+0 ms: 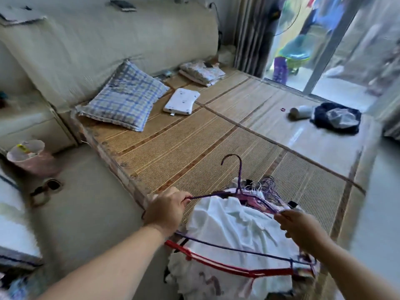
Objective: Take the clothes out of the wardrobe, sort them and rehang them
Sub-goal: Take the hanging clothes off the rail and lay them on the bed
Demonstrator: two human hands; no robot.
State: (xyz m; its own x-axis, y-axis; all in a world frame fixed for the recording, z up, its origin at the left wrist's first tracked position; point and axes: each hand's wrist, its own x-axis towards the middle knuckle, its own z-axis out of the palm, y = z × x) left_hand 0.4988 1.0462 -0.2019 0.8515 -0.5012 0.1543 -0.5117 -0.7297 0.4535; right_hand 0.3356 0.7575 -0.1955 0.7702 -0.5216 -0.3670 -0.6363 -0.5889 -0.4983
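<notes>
Clothes pile [233, 234] ran off the bottom edge; couldn't tell how many garments. Hanger hooks [267, 186] bunched behind it were a tangle, no. unreadable. Left hand [166, 211] fingertips were tucked out of sight round the purple hanger [239, 178] end. Right hand [303, 228] fingertips were blurred where they met the wire. Everything past the glass door [331, 48] was smeared. Pink ring [282, 109] on the mat [194, 137] was too small to ID.
</notes>
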